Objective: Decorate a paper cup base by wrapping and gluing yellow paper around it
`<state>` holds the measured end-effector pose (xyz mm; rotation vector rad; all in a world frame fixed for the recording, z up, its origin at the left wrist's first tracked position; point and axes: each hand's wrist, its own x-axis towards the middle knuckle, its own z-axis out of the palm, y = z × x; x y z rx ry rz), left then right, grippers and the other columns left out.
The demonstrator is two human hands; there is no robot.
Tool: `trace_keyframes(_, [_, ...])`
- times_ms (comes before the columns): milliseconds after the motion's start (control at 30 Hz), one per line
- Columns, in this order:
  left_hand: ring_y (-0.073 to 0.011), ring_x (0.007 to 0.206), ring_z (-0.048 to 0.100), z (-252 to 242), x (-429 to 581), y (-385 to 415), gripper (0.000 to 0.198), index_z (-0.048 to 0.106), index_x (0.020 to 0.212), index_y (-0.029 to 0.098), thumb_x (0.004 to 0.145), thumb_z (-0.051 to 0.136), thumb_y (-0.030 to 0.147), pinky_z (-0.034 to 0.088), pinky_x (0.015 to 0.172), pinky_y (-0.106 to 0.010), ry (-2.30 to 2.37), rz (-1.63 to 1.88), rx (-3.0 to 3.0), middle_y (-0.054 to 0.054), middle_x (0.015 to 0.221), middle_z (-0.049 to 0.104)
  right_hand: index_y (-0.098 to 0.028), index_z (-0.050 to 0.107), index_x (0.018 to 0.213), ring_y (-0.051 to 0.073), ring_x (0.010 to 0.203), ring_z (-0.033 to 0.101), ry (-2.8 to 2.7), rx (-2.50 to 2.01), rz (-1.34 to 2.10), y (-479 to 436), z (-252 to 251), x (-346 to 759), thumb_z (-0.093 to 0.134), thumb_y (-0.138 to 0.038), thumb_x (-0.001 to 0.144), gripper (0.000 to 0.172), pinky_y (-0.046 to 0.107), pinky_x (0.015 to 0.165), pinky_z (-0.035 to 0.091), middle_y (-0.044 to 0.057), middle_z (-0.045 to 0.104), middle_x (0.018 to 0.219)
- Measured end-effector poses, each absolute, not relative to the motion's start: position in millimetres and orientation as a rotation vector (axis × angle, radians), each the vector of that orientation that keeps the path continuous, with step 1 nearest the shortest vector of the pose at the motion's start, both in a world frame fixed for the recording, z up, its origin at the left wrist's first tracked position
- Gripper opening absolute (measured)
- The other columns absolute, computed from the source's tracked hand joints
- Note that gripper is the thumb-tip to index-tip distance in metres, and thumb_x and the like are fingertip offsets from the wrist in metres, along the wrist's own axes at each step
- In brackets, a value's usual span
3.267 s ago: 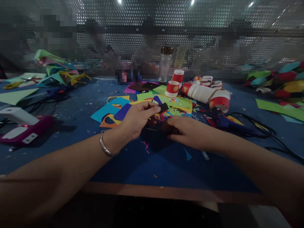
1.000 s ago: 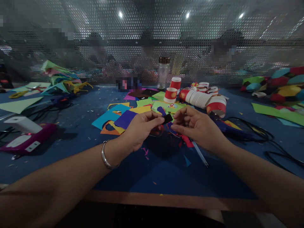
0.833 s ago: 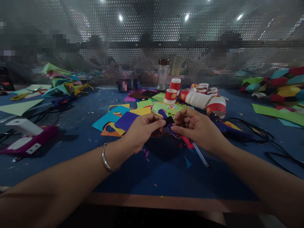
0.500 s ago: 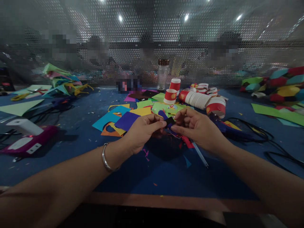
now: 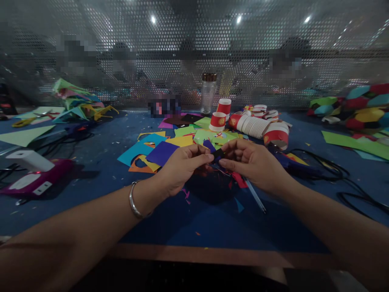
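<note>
A small piece of black paper (image 5: pixel 218 154) is held between my two hands, above the middle of the blue table (image 5: pixel 194 227). My left hand (image 5: pixel 185 164) pinches its left end between thumb and fingers. On the other end, the thumb and forefinger of my right hand (image 5: pixel 251 162) are closed. Just beyond my hands lie a purple sheet (image 5: pixel 162 153), a blue sheet with a cut-out (image 5: pixel 129 151) and green paper pieces (image 5: pixel 203 136). A pen (image 5: pixel 257 197) lies below my right hand, near red paper scraps (image 5: pixel 240 179).
Red-and-white paper cups (image 5: pixel 217 121) and a stack of cups (image 5: pixel 255 125) stand and lie behind the papers, near a glass bottle (image 5: pixel 209 95). At left is a purple power strip (image 5: pixel 45 182). Black cables (image 5: pixel 328 166) loop at right. A perforated metal screen (image 5: pixel 170 40) closes the back.
Both hands stay nearly in place on the black paper, which has turned slightly between the fingers. The whole view has shifted a little.
</note>
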<state>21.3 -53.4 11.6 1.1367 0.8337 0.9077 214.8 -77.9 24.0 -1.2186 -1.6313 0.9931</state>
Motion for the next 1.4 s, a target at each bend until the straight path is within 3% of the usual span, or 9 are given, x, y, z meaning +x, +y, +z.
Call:
trace_keyframes(233, [-0.0092,0.062,0.062,11.2,21.0,-53.4,0.02,0.061,0.077,0.017,0.074,0.08,0.025,0.047,0.061,-0.022,0.808,0.901,1.164,0.004,0.066,0.063,-0.019,0.065,0.088,0.016,0.077,0.065,-1.592,-1.23,1.07,-78.7,25.5,213.0,0.09,-0.04,0.066,0.039,0.034,0.076,0.054,0.0,0.069,0.082])
trace_keyframes(500, [-0.0096,0.064,0.063,9.2,19.8,-52.8,0.026,0.061,0.079,0.017,0.072,0.083,0.03,0.047,0.062,-0.023,0.781,0.892,1.198,0.005,0.068,0.063,-0.019,0.067,0.083,0.013,0.067,0.055,-1.596,-1.274,1.054,-80.2,27.6,212.5,0.09,-0.043,0.065,0.038,0.029,0.065,0.047,-0.002,0.063,0.072])
trace_keyframes(667, [-0.0093,0.063,0.061,8.2,20.1,-51.7,0.027,0.061,0.081,0.016,0.071,0.083,0.029,0.047,0.063,-0.024,0.788,0.899,1.285,0.005,0.069,0.063,-0.02,0.067,0.081,0.014,0.067,0.055,-1.612,-1.259,1.05,-80.1,27.1,213.1,0.086,-0.037,0.067,0.029,0.029,0.065,0.046,-0.003,0.062,0.071])
trace_keyframes(1100, [-0.011,0.064,0.06,8.5,19.1,-50.6,0.017,0.066,0.079,0.016,0.082,0.074,0.031,0.048,0.064,-0.025,0.855,0.899,1.522,0.001,0.069,0.065,-0.021,0.065,0.079,0.013,0.065,0.051,-1.674,-1.272,1.016,-80.2,28.0,212.6,0.079,-0.036,0.07,0.022,0.029,0.061,0.042,-0.003,0.059,0.069])
trace_keyframes(1400, [-0.0104,0.064,0.061,8.5,20.3,-52.6,0.017,0.063,0.078,0.017,0.074,0.078,0.025,0.049,0.064,-0.024,0.833,0.912,1.444,0.004,0.068,0.062,-0.02,0.065,0.079,0.013,0.065,0.051,-1.667,-1.275,1.024,-81.8,29.0,211.6,0.08,-0.035,0.069,0.024,0.029,0.062,0.042,-0.003,0.059,0.069])
